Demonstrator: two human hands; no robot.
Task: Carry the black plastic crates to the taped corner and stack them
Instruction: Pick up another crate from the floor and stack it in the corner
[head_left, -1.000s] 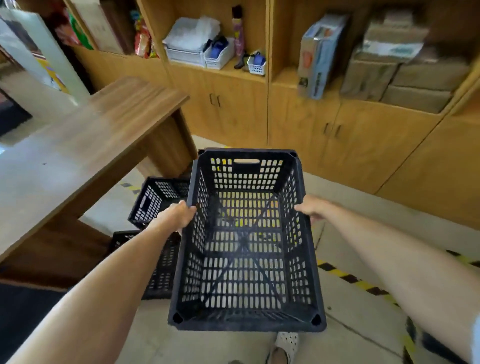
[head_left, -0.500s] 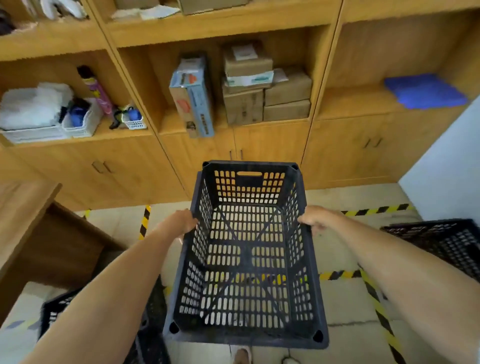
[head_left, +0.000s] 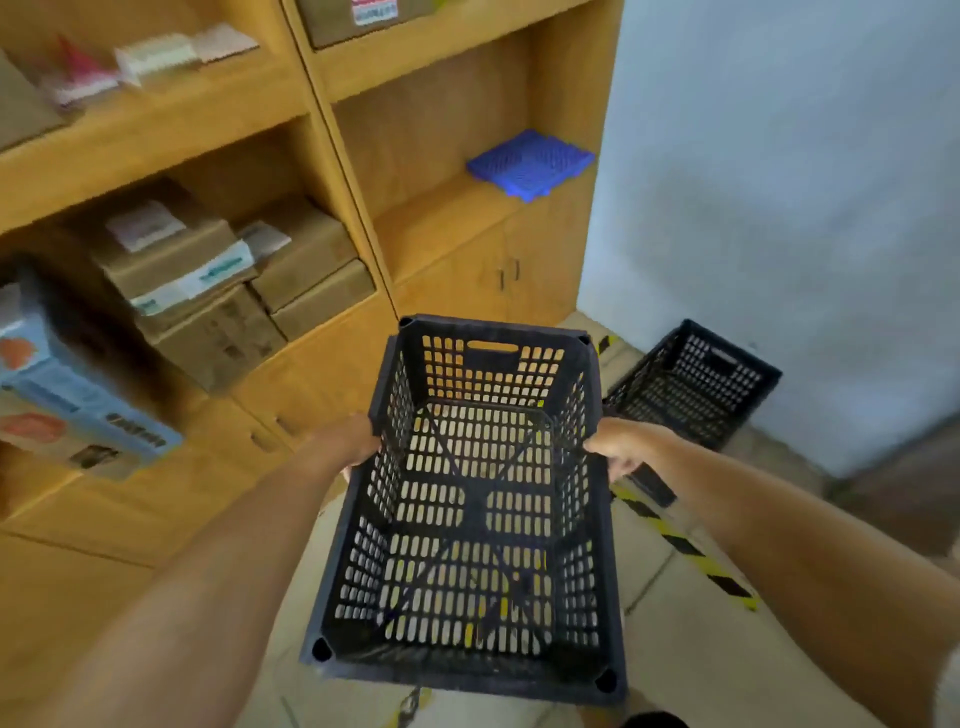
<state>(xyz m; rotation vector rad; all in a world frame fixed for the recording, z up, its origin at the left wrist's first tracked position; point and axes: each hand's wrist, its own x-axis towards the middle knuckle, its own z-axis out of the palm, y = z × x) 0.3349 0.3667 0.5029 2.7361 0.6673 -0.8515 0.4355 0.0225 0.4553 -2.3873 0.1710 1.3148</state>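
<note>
Head view: left hand (head_left: 358, 441) and right hand (head_left: 615, 449) grip black crate (head_left: 467, 519); labels unreadable.

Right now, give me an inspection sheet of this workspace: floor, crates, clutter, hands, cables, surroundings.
Surface: pale floor with yellow-black tape marking off the corner.
Job's things: carried crate, empty, held off the floor; second crate on the floor by the wall, inside the tape.
Clutter: cardboard boxes, a blue-white box and a blue mat on the shelves.
Hands: left hand and right hand each grip a side rim of the carried crate.
Cables: nothing seen.
Surroundings: wooden cabinet ahead, white wall to the right.
</note>
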